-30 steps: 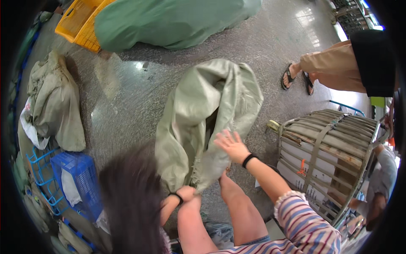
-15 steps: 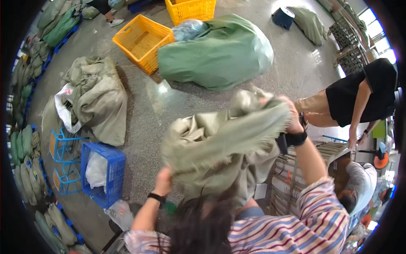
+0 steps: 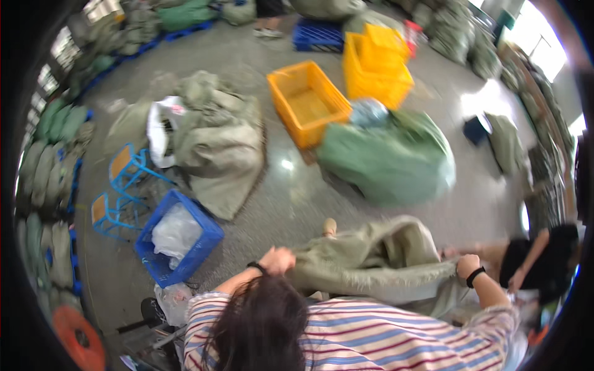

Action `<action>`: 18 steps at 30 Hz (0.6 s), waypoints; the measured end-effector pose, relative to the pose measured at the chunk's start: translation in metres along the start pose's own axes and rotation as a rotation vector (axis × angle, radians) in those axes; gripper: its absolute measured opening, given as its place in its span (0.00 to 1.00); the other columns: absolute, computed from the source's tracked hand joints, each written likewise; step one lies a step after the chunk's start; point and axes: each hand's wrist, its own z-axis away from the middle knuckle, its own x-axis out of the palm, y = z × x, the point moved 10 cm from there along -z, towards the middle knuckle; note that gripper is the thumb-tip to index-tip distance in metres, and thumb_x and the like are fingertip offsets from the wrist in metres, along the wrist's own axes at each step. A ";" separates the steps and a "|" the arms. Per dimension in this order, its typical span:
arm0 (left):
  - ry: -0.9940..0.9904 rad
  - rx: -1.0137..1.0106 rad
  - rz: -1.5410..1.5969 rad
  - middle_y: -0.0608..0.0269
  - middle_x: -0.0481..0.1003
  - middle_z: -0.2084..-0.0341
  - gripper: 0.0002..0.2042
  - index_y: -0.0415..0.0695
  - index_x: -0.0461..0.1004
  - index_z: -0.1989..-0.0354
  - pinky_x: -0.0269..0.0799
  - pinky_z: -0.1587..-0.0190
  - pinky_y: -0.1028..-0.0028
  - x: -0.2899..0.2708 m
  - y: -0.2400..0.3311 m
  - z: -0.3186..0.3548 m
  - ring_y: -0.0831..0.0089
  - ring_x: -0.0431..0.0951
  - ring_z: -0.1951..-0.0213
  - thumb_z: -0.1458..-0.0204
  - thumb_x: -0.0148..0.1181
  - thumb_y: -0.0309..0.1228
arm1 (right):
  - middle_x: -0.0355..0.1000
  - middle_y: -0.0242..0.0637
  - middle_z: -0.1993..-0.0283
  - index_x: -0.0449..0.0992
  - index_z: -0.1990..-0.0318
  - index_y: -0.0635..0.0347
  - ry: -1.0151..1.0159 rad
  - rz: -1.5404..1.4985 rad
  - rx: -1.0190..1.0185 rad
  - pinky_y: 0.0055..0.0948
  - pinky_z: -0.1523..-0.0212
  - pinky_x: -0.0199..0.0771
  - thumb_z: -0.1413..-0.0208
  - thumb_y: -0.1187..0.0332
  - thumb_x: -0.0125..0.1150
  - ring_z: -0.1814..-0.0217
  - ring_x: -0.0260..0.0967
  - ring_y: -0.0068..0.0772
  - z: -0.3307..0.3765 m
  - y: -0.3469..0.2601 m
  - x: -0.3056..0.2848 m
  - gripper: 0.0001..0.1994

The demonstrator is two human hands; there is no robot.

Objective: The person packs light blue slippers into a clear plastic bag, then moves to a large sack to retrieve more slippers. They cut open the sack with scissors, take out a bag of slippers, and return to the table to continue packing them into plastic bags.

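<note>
Head-worn fisheye looks down across a warehouse floor (image 3: 297,185)

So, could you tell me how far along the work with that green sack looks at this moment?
Already done: the green woven sack is off the floor. In hand: the left hand and right hand grip its rim, stretching it wide. Left: whether it holds anything cannot be seen; a heap of sacks lies beside the blue crate.

The person wears a shirt with horizontal stripes in white, red and blue, its sleeves ending above the wrists. Dark, loose hair falls over the upper back. A black band circles the left wrist (image 3: 255,266), and another black band circles the right wrist (image 3: 475,276).
</note>
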 end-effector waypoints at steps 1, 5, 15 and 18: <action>0.210 -0.272 0.162 0.53 0.71 0.66 0.10 0.45 0.73 0.67 0.67 0.56 0.62 -0.041 -0.064 -0.022 0.54 0.71 0.58 0.45 0.48 0.36 | 0.76 0.44 0.61 0.78 0.57 0.55 0.005 -0.151 0.152 0.39 0.54 0.71 0.52 0.65 0.51 0.53 0.73 0.43 -0.052 0.003 -0.039 0.15; 1.155 0.013 0.883 0.49 0.65 0.54 0.11 0.38 0.66 0.58 0.63 0.49 0.65 -0.195 -0.146 -0.095 0.59 0.69 0.56 0.42 0.52 0.33 | 0.67 0.39 0.44 0.65 0.44 0.66 0.278 -1.991 -0.233 0.32 0.47 0.68 0.37 0.61 0.43 0.45 0.66 0.36 -0.242 -0.115 -0.215 0.20; 0.615 -0.079 1.056 0.55 0.67 0.53 0.17 0.38 0.65 0.53 0.67 0.51 0.65 -0.314 -0.249 -0.132 0.64 0.69 0.54 0.45 0.51 0.38 | 0.56 0.47 0.40 0.62 0.45 0.60 0.198 -1.140 -1.583 0.36 0.40 0.57 0.60 0.71 0.63 0.38 0.55 0.45 -0.166 -0.441 -0.685 0.30; 1.026 -0.407 0.871 0.54 0.68 0.52 0.19 0.38 0.66 0.52 0.67 0.51 0.64 -0.380 -0.453 -0.074 0.63 0.70 0.53 0.45 0.50 0.40 | 0.54 0.51 0.39 0.60 0.42 0.59 0.729 -0.781 -1.168 0.45 0.40 0.58 0.59 0.77 0.57 0.38 0.53 0.55 -0.192 -0.450 -0.747 0.31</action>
